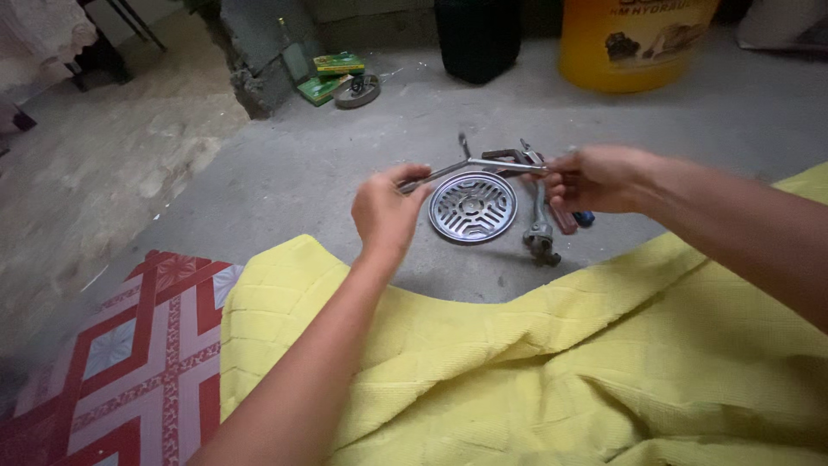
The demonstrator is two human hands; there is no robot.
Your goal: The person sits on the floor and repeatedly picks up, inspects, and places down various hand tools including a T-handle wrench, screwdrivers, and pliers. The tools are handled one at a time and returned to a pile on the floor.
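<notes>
hands [492,194] w/ metal tool [483,166] above disc [473,206]

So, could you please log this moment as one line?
left hand: holds rod | right hand: holds rod's other end | below: round plate on floor

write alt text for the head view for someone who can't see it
Two bare hands, left hand and right hand, hold a thin metal tool above a round perforated metal disc on a concrete floor. Yellow cloth covers the foreground.

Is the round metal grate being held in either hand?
No, the round metal grate lies on the concrete floor while both hands grip a thin metal tool.
</notes>
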